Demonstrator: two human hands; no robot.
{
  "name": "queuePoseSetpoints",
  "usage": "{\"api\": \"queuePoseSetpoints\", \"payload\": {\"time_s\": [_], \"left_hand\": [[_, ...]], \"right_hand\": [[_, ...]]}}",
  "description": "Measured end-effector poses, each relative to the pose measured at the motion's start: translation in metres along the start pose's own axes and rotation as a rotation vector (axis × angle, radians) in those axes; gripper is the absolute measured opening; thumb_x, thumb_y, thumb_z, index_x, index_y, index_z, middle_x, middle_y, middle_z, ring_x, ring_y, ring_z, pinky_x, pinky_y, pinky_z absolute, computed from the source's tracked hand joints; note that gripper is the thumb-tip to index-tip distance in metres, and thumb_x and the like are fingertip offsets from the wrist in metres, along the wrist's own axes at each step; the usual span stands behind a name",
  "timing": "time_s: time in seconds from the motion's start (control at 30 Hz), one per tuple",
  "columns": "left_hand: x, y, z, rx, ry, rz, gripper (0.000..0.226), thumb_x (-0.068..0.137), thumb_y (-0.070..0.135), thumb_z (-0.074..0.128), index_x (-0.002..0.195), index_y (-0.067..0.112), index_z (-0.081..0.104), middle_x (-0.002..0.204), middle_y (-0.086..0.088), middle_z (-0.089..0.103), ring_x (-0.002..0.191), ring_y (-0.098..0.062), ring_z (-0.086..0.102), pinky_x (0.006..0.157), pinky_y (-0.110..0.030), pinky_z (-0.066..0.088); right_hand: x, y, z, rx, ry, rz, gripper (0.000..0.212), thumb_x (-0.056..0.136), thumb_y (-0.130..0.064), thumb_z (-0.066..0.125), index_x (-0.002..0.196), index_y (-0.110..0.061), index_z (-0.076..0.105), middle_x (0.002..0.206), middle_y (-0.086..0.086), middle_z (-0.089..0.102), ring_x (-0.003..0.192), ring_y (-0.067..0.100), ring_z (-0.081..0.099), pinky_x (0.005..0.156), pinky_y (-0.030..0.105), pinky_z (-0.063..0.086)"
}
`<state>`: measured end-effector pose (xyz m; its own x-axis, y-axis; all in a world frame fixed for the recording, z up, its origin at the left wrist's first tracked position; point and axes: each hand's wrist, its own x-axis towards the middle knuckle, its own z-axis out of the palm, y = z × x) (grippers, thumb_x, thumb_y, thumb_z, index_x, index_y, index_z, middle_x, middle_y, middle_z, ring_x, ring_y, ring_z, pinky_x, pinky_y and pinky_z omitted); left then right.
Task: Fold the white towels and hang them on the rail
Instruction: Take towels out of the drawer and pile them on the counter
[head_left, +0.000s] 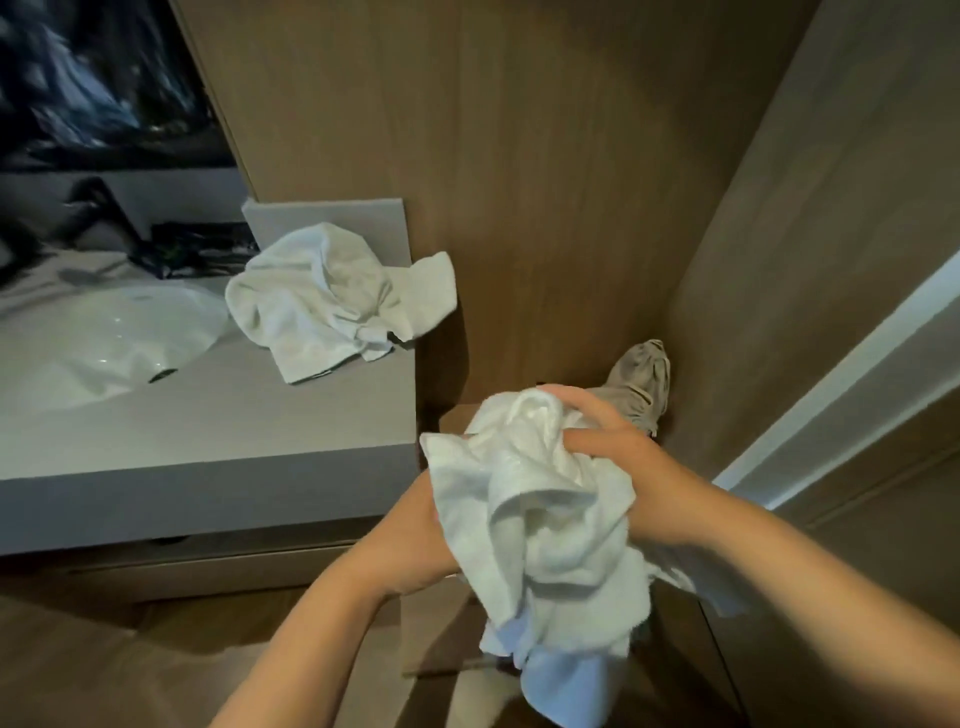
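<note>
A crumpled white towel (545, 519) hangs bunched between both my hands in front of me, its loose end drooping toward the floor. My right hand (618, 452) grips its upper part, fingers curled over the bundle. My left hand (415, 535) holds it from below and the left, mostly hidden by the cloth. A second white towel (322, 299) lies rumpled on the grey counter (208, 415), one corner hanging over the right edge. No rail is visible.
A white sink basin (104, 343) is set in the counter at left, with dark items (192, 252) behind it. Wood panel walls (545, 182) close the corner ahead. A greyish bundle (641, 379) sits low in the corner. A door edge (831, 389) runs at right.
</note>
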<state>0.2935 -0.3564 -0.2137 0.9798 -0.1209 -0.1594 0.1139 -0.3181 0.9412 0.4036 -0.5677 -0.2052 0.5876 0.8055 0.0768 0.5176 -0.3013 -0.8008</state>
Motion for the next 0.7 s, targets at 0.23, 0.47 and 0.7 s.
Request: {"api": "queuePoseSetpoints", "payload": {"time_s": [0.23,0.47,0.7], "left_hand": [[0.010,-0.004,-0.011,-0.293,0.492,-0.232,0.018,0.097,0.010,0.059,0.086,0.024,0.057,0.087,0.001,0.061,0.079,-0.012,0.055,0.064,-0.023,0.050],[0.048,0.012,-0.042,-0.857,0.863,-0.139,0.020,0.101,0.023,0.054,0.119,0.026,0.060,0.118,-0.005,0.065,0.107,-0.030,0.061,0.090,-0.049,0.054],[0.077,0.045,-0.096,-0.790,1.032,0.086,0.036,0.097,0.002,0.055,0.128,0.021,0.061,0.117,-0.006,0.071,0.095,-0.025,0.067,0.068,-0.033,0.054]], "right_hand": [[0.029,-0.016,0.001,0.027,0.310,-0.055,0.046,0.089,-0.014,0.071,0.118,-0.045,0.052,0.127,-0.030,0.046,0.119,-0.023,0.038,0.095,-0.001,0.031],[0.065,-0.002,-0.022,0.236,0.460,0.043,0.047,0.089,0.004,0.062,0.126,-0.025,0.059,0.124,-0.009,0.064,0.118,0.003,0.057,0.098,0.018,0.045],[0.094,0.019,-0.077,0.207,0.611,0.182,0.045,0.086,-0.005,0.070,0.112,-0.041,0.061,0.104,-0.025,0.063,0.102,0.002,0.060,0.082,0.019,0.046]]}}
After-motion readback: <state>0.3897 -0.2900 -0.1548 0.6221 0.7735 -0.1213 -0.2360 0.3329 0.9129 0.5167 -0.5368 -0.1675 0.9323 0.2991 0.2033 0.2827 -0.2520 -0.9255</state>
